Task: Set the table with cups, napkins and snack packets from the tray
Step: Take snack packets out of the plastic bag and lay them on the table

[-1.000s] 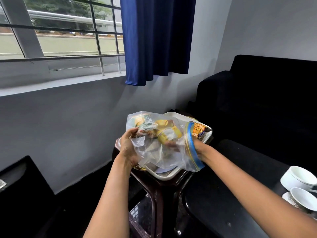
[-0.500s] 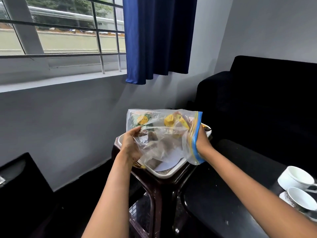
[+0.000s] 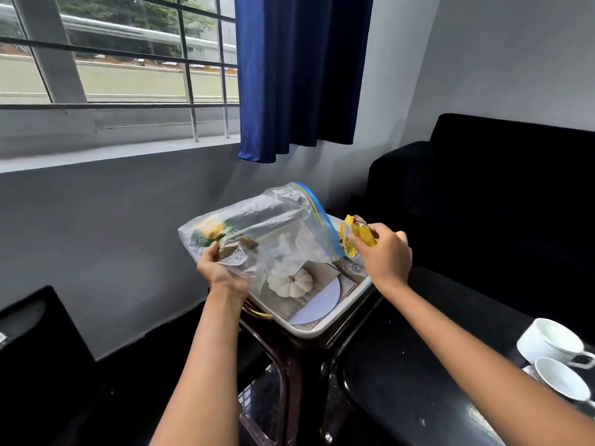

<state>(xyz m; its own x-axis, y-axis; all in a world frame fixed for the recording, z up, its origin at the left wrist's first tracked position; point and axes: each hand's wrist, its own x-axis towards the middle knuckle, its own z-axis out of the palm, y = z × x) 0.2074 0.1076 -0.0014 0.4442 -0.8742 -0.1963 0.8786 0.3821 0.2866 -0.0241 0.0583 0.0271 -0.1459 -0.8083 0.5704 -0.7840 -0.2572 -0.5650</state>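
Two hands work above the white tray [image 3: 325, 329] on the dark stand: our left hand [image 3: 222, 268] has its grip clenched on the lower corner of the clear zip bag [image 3: 267, 226], held over the tray, while our right hand [image 3: 384, 252] pinches a yellow snack packet [image 3: 355, 235] just outside the bag's blue-edged mouth. Two white cups [image 3: 547, 342] sit on the black desk [image 3: 402, 375] at right.
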